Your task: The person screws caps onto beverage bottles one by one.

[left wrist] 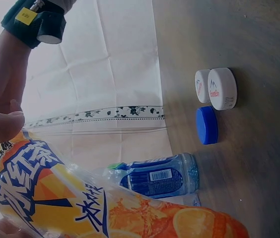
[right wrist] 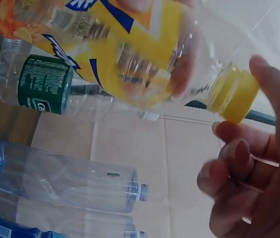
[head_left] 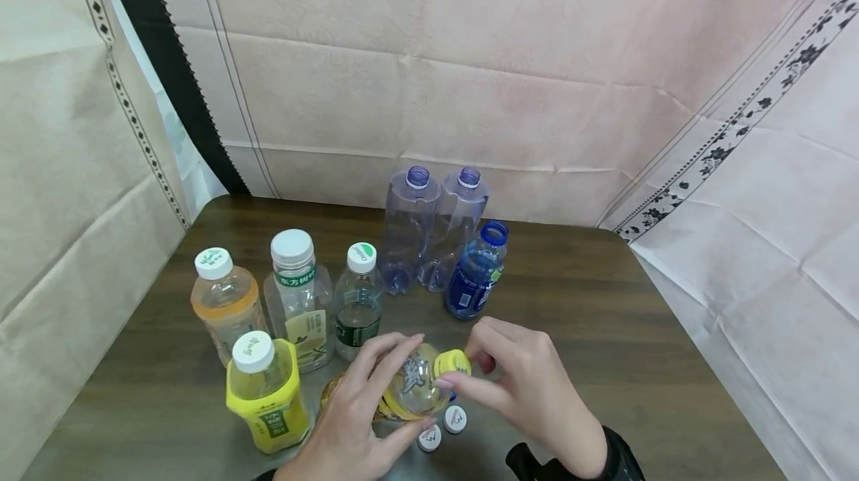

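Observation:
My left hand grips a clear plastic drink bottle round its body, tilted with its neck to the right. In the left wrist view its label is yellow and orange, with orange slices near the base. My right hand pinches the bottle's yellow cap between thumb and forefinger, the other fingers loosely curled. The cap sits at the neck, above a yellow ring. Below the bottle lie two white caps and a blue cap, which the bottle mostly hides in the head view.
Left on the wooden table stand several white-capped bottles, among them a yellow-sleeved one and a green-labelled one. Behind are two clear uncapped bottles and a blue uncapped bottle. Pale cloth hangs beyond the table.

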Demonstrator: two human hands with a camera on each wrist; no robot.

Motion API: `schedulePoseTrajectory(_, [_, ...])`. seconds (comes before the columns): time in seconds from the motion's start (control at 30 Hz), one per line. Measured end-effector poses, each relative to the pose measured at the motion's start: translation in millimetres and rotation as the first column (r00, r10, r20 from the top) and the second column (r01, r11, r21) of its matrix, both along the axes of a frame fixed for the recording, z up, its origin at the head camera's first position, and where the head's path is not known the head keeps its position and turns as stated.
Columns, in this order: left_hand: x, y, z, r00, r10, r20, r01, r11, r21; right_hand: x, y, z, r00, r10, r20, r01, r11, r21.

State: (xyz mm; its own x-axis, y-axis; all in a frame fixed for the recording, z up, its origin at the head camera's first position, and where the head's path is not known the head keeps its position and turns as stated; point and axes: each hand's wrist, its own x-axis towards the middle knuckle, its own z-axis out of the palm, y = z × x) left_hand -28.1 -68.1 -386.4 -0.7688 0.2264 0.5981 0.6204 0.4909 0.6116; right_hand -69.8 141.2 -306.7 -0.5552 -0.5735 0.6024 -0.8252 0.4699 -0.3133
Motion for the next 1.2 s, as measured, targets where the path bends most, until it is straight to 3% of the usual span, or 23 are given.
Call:
schedulePoseTrajectory(0.1, [-1.1, -1, -0.5, 1.000, -0.002, 0.011, 0.002, 1.000, 0.009, -0.6, 1, 0.9, 1.000, -0.011, -0.007, 0.011, 1.000, 0.014])
schedulePoseTrajectory(0.23, [-1.5, -2, -0.5, 0.999, 0.019, 0.037, -0.019, 1.000, -0.008, -2.7, 9, 6.8, 0.995, 0.089, 0.049, -0.092, 0.994, 0.056])
schedulePoseTrajectory(0.4, [-0.9, -3, -0.4, 0.999, 0.027, 0.044, -0.026, 1.000, -0.017, -5.9, 16, 12.8, 0.954, 0.272, 0.126, -0.286, 0.952, 0.111])
schedulePoseTrajectory(0.57, [0.0, -3, 0.4, 0.999, 0.025, 0.046, -0.024, 0.999, -0.023, -7.2, 16, 14.6, 0.926, 0.355, 0.130, -0.369, 0.923, 0.110])
schedulePoseTrajectory(0.8, [0.9, -2, 1.3, 0.997, 0.035, 0.072, -0.033, 0.999, -0.029, -8.8, 13, 16.1, 0.928, 0.356, 0.112, -0.365, 0.928, 0.072])
schedulePoseTrajectory(1.0, [0.7, -1, 1.2, 0.998, 0.039, 0.051, -0.038, 0.999, -0.015, -6.7, 11, 13.3, 0.953, 0.290, 0.092, -0.297, 0.951, 0.088])
schedulePoseTrajectory(1.2, [0.4, 1, 1.1, 0.999, 0.041, 0.027, -0.041, 0.999, 0.005, -5.5, 5, 7.6, 0.976, 0.219, -0.003, -0.218, 0.972, 0.092])
